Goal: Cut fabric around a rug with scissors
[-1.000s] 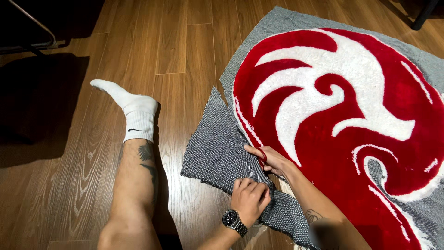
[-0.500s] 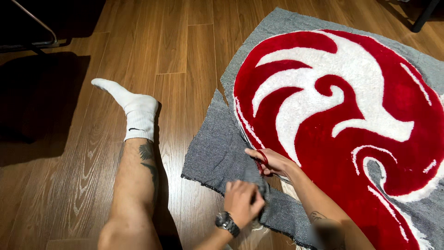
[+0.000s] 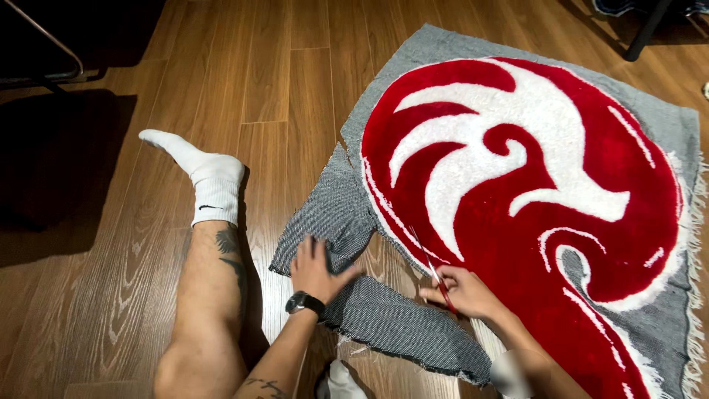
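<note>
You sit on wooden plank floor point(image 3: 310, 81), dim room, dark shadow at left under metal chair leg point(image 3: 52, 52). Red-white tufted rug point(image 3: 532, 185) lies flat on floor, grey backing around it. Your left hand point(image 3: 317, 270) presses flat, fingers spread, on loose grey backing strip point(image 3: 399, 325) beside rug edge. Your right hand point(image 3: 461, 292) closed around red-handled scissors point(image 3: 436, 277), blades at rug border. Blade tips hard to make out. Right forearm cut off by frame. Your leg with white sock point(image 3: 210, 185) stretched at left.

Wooden floor point(image 3: 295, 89); dark chair leg point(image 3: 648, 29); metal frame point(image 3: 44, 44).
</note>
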